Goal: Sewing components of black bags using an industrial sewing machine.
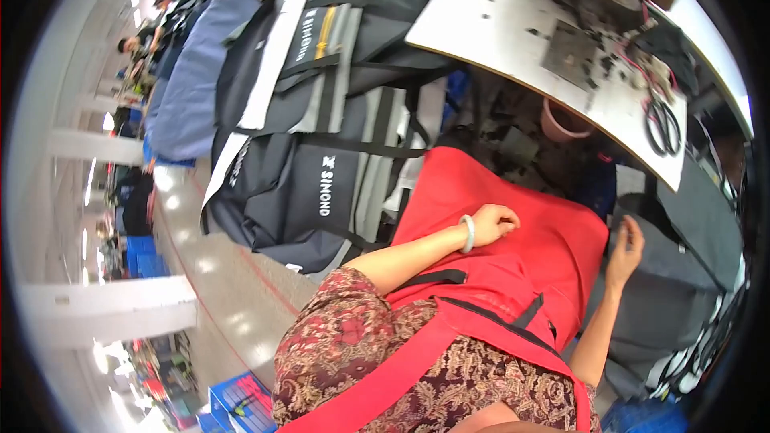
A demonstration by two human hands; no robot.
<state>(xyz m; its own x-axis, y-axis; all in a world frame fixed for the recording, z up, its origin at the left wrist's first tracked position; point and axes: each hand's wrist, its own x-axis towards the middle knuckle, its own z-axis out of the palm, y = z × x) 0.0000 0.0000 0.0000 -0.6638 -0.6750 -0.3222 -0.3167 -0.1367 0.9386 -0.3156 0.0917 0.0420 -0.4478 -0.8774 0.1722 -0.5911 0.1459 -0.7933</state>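
My left hand (492, 225), with a pale bangle (468, 234) at the wrist, is over the red apron (513, 192) on my lap. Its fingers are loosely curled, and nothing shows in them. Off to the right, my right hand (627, 250) is raised beside the apron's edge, fingers apart and holding nothing. It is nearest to a pile of dark grey fabric pieces (674, 273). Left of my lap, black and grey bags (325, 184) with straps and white edging lie stacked.
A white tabletop (481, 20) ahead carries black-handled scissors (662, 127), a grey plate (569, 54) and dark scraps. Under it stands a pink bucket (561, 122). Blue-grey cloth (196, 72) lies beyond the bags. A blue box (241, 401) is on the floor at lower left; people work far off.
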